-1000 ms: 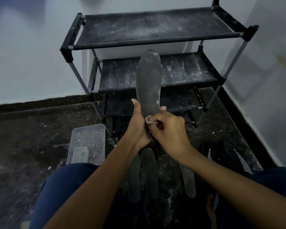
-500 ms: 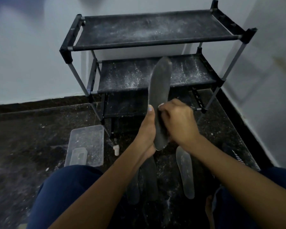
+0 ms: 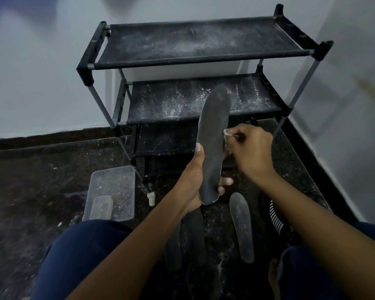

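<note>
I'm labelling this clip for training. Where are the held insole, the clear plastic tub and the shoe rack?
held insole (image 3: 212, 148): head view, middle of its dark face.
clear plastic tub (image 3: 117, 187): head view, bare part of its floor.
shoe rack (image 3: 193, 43): head view, dusty top shelf.

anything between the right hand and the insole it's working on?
Nothing visible. The right hand pinches a small white piece right at the right edge of the insole, about mid-length. The left hand grips the insole's lower end, below that spot, so it doesn't block.
</note>
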Action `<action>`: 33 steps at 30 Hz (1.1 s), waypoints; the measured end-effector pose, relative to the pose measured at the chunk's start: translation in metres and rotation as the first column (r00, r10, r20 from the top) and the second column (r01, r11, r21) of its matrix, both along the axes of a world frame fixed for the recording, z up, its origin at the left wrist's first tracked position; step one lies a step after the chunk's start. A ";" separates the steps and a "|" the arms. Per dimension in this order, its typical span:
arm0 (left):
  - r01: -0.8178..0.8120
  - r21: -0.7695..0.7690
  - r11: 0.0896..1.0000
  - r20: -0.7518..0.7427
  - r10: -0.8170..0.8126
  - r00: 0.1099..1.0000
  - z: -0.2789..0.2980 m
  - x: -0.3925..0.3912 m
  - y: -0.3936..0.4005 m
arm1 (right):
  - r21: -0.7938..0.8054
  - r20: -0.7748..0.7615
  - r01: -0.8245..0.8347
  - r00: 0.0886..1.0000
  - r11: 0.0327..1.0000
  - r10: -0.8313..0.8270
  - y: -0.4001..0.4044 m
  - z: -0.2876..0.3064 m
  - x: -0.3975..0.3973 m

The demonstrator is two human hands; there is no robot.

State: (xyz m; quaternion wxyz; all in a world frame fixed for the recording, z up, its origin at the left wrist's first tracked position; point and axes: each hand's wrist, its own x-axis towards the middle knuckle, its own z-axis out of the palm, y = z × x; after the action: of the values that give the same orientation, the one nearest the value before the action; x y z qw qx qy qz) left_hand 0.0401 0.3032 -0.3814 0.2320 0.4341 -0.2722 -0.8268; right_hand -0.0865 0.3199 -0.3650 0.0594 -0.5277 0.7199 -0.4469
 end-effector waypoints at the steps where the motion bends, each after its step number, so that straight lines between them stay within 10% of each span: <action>1: 0.017 -0.006 1.000 -0.011 -0.017 1.000 0.001 0.001 0.000 | 0.002 0.025 0.003 1.000 1.000 -0.003 0.000 0.000 -0.001; 25: -0.083 -0.077 0.994 -0.066 0.078 0.995 -0.008 0.016 -0.024 | 0.261 0.143 -0.340 0.939 0.904 0.312 0.049 -0.022 0.063; 33: -0.084 -0.077 0.993 -0.078 0.078 0.994 -0.010 0.015 -0.026 | 0.148 -0.008 -0.212 0.977 0.966 0.215 0.029 -0.010 0.049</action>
State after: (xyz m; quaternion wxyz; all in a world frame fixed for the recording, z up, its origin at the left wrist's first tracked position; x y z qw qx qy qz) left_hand 0.0553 0.2772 -0.3917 0.2927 0.4040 -0.2783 -0.8207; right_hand -0.0373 0.3489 -0.3750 0.1369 -0.6018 0.6904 -0.3774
